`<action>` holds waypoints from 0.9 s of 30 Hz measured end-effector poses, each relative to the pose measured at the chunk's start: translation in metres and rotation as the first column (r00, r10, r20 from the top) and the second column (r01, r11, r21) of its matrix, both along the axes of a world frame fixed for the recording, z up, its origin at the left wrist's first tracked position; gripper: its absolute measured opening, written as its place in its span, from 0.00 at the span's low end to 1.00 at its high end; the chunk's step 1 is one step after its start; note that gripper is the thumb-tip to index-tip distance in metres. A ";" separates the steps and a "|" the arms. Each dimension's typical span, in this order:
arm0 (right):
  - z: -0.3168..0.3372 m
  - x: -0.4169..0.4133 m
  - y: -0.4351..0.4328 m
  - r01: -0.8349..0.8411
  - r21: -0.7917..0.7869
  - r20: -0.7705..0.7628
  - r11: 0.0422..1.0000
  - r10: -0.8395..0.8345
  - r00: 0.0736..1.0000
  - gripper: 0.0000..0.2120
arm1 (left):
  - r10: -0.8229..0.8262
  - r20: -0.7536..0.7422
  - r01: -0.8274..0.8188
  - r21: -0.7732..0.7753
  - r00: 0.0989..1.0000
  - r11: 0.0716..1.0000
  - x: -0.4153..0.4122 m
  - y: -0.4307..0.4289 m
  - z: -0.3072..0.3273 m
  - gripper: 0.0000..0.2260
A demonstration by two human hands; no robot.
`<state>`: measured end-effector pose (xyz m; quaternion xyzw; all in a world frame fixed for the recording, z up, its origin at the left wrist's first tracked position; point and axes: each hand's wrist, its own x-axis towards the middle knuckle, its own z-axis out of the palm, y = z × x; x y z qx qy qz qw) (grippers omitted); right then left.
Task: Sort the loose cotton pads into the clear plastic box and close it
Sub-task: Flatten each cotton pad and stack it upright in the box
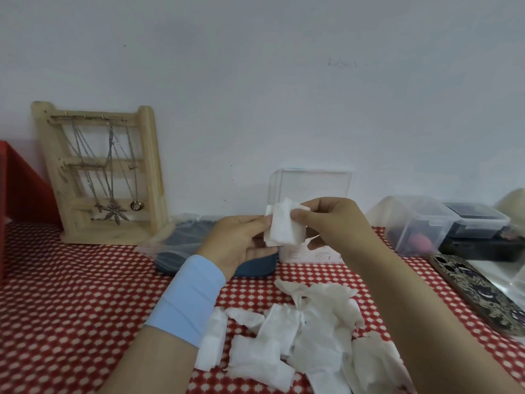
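Both hands hold a small stack of white cotton pads (284, 226) in the air at the middle of the view. My left hand (238, 243) pinches the stack's left edge, and my right hand (332, 223) pinches its upper right corner. Right behind them stands the clear plastic box (312, 253) with its lid (311, 184) raised upright against the wall. Several loose cotton pads (301, 334) lie in a heap on the red patterned tablecloth (85, 294) in front of me.
A wooden jewellery stand (99, 174) with necklaces leans on the wall at the left. A blue item in a plastic bag (181, 240) lies behind my left hand. Clear lidded containers (426, 223) and a phone (477, 291) sit at the right.
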<state>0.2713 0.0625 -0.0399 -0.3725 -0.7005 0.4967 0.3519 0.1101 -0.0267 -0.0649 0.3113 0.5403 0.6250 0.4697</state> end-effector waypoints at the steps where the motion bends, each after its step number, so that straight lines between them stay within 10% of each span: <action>1: 0.000 0.000 0.000 0.015 0.010 0.017 1.000 -0.015 1.000 0.03 | -0.007 0.005 0.007 -0.002 1.000 1.000 0.001 0.000 0.000 0.10; 16: 0.004 0.001 0.000 0.066 0.127 0.129 0.990 -0.082 0.988 0.03 | -0.043 -0.020 0.042 -0.036 0.999 0.998 0.007 0.000 0.005 0.15; 27: 0.006 0.007 0.000 -0.011 -0.195 0.037 0.981 0.018 0.999 0.11 | -0.056 0.038 0.059 -0.069 0.998 0.996 0.001 0.002 0.000 0.12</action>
